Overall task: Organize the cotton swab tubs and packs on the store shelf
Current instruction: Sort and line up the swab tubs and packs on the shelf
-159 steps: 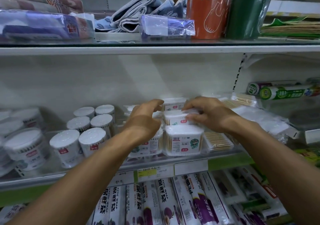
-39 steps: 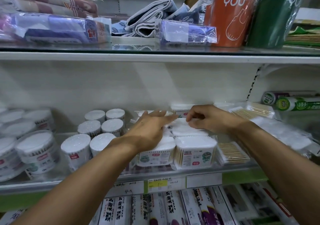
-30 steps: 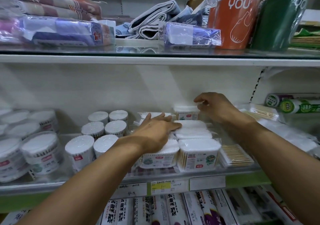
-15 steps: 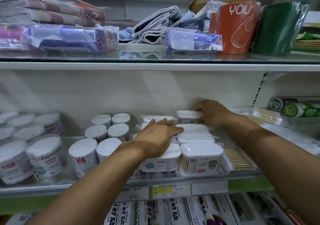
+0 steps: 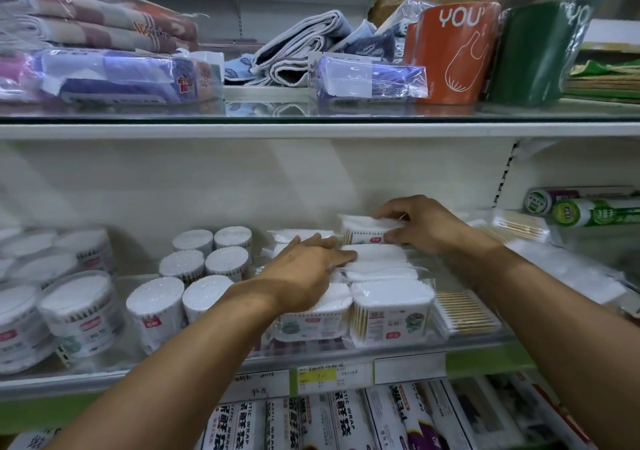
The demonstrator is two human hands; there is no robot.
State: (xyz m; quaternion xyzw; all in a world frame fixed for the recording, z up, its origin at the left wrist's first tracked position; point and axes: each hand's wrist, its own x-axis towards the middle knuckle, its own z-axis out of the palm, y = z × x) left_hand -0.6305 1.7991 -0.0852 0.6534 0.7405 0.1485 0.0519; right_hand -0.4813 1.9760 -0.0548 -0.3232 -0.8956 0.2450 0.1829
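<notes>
A store shelf (image 5: 311,363) with a white back wall and a clear front lip holds cotton swab goods, under a glass shelf (image 5: 311,127) stacked with wrapped towels (image 5: 104,51) and an orange bag roll (image 5: 450,55). Toward the left end of the shelf stand round swab tubs (image 5: 156,311) with white tops, in rows running from the front edge to the back wall. At the middle sit rectangular swab packs (image 5: 393,311) in clear plastic, two side by side at the front edge and more lined up behind them. Flat packs of wooden sticks (image 5: 464,311) lie just to their right. The left hand (image 5: 304,273) lies flat, fingers straight, pressing on top of the middle packs. The right hand (image 5: 426,228) reaches to the back wall and pinches the rearmost pack (image 5: 363,231) between thumb and curled fingers at its right end, holding it upright. These packs are probably very light, with thin walls that give a little under a squeeze, and the clear film looks smooth, so it may slip. Holding a pack by its two short ends, or across the top with the thumb on the front face, would likely keep it square. A hard push could topple the neighbouring packs, so the flat left hand seems to steady the row.
</notes>
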